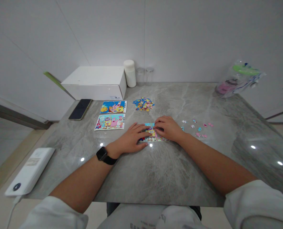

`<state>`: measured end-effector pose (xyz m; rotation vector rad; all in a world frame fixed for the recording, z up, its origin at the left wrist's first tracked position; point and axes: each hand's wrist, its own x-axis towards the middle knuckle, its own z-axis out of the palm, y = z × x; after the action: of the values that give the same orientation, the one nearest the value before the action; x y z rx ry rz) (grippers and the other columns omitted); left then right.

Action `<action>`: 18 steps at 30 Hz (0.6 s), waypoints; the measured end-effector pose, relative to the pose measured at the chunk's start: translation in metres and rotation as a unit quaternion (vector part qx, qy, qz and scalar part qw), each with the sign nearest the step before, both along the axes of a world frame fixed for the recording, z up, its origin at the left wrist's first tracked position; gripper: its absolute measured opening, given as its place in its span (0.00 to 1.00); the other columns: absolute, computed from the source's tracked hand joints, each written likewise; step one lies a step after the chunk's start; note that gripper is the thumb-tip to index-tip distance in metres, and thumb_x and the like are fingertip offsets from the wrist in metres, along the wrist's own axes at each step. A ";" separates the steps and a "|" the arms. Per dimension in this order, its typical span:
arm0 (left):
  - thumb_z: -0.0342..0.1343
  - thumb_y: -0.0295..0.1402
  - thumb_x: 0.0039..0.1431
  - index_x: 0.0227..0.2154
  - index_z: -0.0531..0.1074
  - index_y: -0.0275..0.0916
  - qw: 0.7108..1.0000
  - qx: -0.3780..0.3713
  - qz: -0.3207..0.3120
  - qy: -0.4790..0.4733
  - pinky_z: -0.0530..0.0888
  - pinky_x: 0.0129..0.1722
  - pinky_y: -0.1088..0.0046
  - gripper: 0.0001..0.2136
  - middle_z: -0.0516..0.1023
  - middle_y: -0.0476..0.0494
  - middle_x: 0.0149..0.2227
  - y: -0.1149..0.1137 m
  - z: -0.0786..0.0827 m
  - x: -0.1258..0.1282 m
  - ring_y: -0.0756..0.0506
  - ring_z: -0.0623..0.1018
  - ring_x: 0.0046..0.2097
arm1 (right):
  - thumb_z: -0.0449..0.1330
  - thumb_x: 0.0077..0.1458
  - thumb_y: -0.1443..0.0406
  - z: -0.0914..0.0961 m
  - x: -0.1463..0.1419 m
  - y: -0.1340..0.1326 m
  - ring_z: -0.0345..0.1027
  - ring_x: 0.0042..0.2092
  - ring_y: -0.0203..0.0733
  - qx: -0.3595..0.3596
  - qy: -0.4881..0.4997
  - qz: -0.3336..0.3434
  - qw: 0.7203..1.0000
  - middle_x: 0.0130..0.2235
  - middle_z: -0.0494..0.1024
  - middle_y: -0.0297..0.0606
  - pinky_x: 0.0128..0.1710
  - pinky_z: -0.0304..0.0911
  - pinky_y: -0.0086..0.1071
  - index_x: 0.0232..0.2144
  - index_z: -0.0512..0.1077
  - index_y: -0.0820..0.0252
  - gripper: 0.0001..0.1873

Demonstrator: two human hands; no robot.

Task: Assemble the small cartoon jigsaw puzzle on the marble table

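Observation:
A partly covered jigsaw puzzle [151, 133] with cartoon figures lies flat on the grey table between my hands. My left hand [134, 138] rests with its fingers spread over the puzzle's left side, thumb on the table. At the puzzle's right side, my right hand [167, 128] has its fingers curled together and its fingertips down on the picture; whatever they pinch is hidden. Several loose puzzle pieces [199, 129] lie to the right of it. Behind the puzzle is a heap of mixed pieces [143, 104]. Two picture cards [110, 122] sit to the left.
A phone [80, 109] and a white power bank [30, 171] with a cable lie on the left. At the back stand a white box [96, 82], a white bottle [130, 73] and two clear glasses [149, 77]. A plastic bag [238, 79] sits at the far right corner.

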<state>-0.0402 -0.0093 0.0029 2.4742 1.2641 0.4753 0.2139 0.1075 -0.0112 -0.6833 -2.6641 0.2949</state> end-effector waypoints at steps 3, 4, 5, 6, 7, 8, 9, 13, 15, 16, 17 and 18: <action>0.61 0.43 0.67 0.63 0.73 0.53 1.000 -0.003 -0.003 -0.003 0.53 0.74 0.40 0.23 0.68 0.41 0.69 0.000 0.001 0.000 0.34 0.66 0.71 | 0.63 0.63 0.65 0.001 0.002 0.004 0.73 0.50 0.51 -0.013 0.020 -0.032 0.999 0.47 0.82 0.43 0.53 0.63 0.44 0.46 0.82 0.54 0.10; 0.61 0.42 0.67 0.63 0.73 0.53 1.000 -0.004 -0.003 -0.003 0.53 0.74 0.40 0.23 0.68 0.41 0.69 0.000 0.002 0.000 0.34 0.66 0.71 | 0.62 0.63 0.66 0.001 0.004 0.006 0.73 0.50 0.51 -0.015 0.027 -0.050 0.998 0.47 0.82 0.44 0.53 0.63 0.44 0.46 0.81 0.55 0.11; 0.61 0.42 0.66 0.63 0.73 0.52 1.000 -0.004 -0.002 -0.003 0.53 0.74 0.41 0.23 0.68 0.41 0.69 -0.001 0.002 0.000 0.34 0.66 0.71 | 0.61 0.63 0.67 0.001 0.005 0.008 0.73 0.49 0.51 -0.016 0.031 -0.067 0.997 0.47 0.82 0.44 0.53 0.64 0.43 0.46 0.81 0.56 0.12; 0.61 0.42 0.66 0.63 0.73 0.52 1.000 -0.004 -0.002 -0.003 0.53 0.74 0.41 0.23 0.69 0.41 0.69 -0.001 0.002 0.000 0.34 0.66 0.71 | 0.61 0.62 0.68 0.001 0.006 0.009 0.73 0.49 0.51 -0.017 0.030 -0.079 0.996 0.46 0.82 0.44 0.52 0.64 0.43 0.45 0.81 0.56 0.12; 0.62 0.42 0.66 0.63 0.73 0.52 1.000 -0.004 -0.001 -0.003 0.53 0.74 0.41 0.23 0.69 0.41 0.69 -0.001 0.003 0.000 0.34 0.66 0.71 | 0.60 0.62 0.68 0.000 0.007 0.011 0.73 0.48 0.51 -0.018 0.026 -0.088 0.996 0.45 0.82 0.44 0.52 0.65 0.43 0.44 0.82 0.56 0.11; 0.62 0.42 0.66 0.63 0.73 0.52 1.000 -0.004 -0.001 -0.004 0.53 0.74 0.41 0.23 0.69 0.41 0.69 -0.001 0.003 0.000 0.34 0.66 0.71 | 0.61 0.62 0.69 -0.001 0.008 0.012 0.73 0.48 0.51 -0.018 0.018 -0.092 0.995 0.44 0.82 0.44 0.51 0.65 0.43 0.43 0.82 0.56 0.11; 0.62 0.42 0.66 0.63 0.73 0.52 1.000 -0.005 -0.001 -0.004 0.53 0.74 0.41 0.23 0.69 0.41 0.69 -0.001 0.003 0.000 0.34 0.66 0.71 | 0.61 0.61 0.69 -0.002 0.008 0.013 0.74 0.47 0.51 -0.018 0.009 -0.092 0.996 0.43 0.82 0.44 0.51 0.65 0.43 0.42 0.82 0.56 0.11; 0.58 0.40 0.69 0.62 0.73 0.52 1.000 0.000 -0.004 -0.008 0.54 0.74 0.42 0.20 0.69 0.42 0.70 0.000 0.001 -0.001 0.36 0.66 0.71 | 0.61 0.60 0.70 -0.007 0.006 0.012 0.74 0.47 0.50 -0.025 -0.004 -0.077 0.997 0.43 0.82 0.44 0.51 0.67 0.42 0.43 0.83 0.57 0.13; 0.55 0.39 0.71 0.62 0.74 0.52 1.000 0.006 -0.006 -0.012 0.54 0.74 0.43 0.18 0.69 0.43 0.69 0.001 -0.001 -0.001 0.37 0.66 0.71 | 0.60 0.60 0.71 -0.009 0.004 0.011 0.74 0.47 0.50 -0.031 0.001 -0.069 0.997 0.43 0.82 0.44 0.52 0.67 0.42 0.43 0.83 0.57 0.13; 0.54 0.38 0.72 0.61 0.74 0.52 1.000 0.008 -0.007 -0.013 0.54 0.74 0.43 0.18 0.69 0.43 0.69 0.001 -0.002 -0.001 0.37 0.66 0.71 | 0.60 0.60 0.71 -0.010 0.004 0.010 0.74 0.47 0.50 -0.035 0.006 -0.067 0.997 0.43 0.82 0.44 0.52 0.67 0.42 0.43 0.83 0.57 0.13; 0.54 0.38 0.72 0.61 0.74 0.51 1.000 0.011 -0.008 -0.014 0.55 0.74 0.44 0.18 0.69 0.43 0.69 0.002 -0.002 -0.001 0.38 0.66 0.71 | 0.60 0.60 0.71 -0.009 0.003 0.010 0.74 0.47 0.50 -0.041 0.011 -0.066 0.997 0.43 0.82 0.44 0.52 0.67 0.42 0.43 0.82 0.57 0.13; 0.54 0.37 0.72 0.62 0.74 0.51 1.000 0.013 -0.011 -0.016 0.55 0.74 0.44 0.18 0.70 0.43 0.69 0.002 -0.003 -0.001 0.38 0.67 0.70 | 0.60 0.60 0.71 -0.007 0.003 0.010 0.74 0.47 0.50 -0.047 0.018 -0.067 0.996 0.43 0.82 0.44 0.52 0.68 0.42 0.43 0.82 0.57 0.13</action>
<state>-0.0409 -0.0073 0.0001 2.4889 1.2254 0.5259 0.2173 0.1179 -0.0184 -0.8732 -2.5698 0.3939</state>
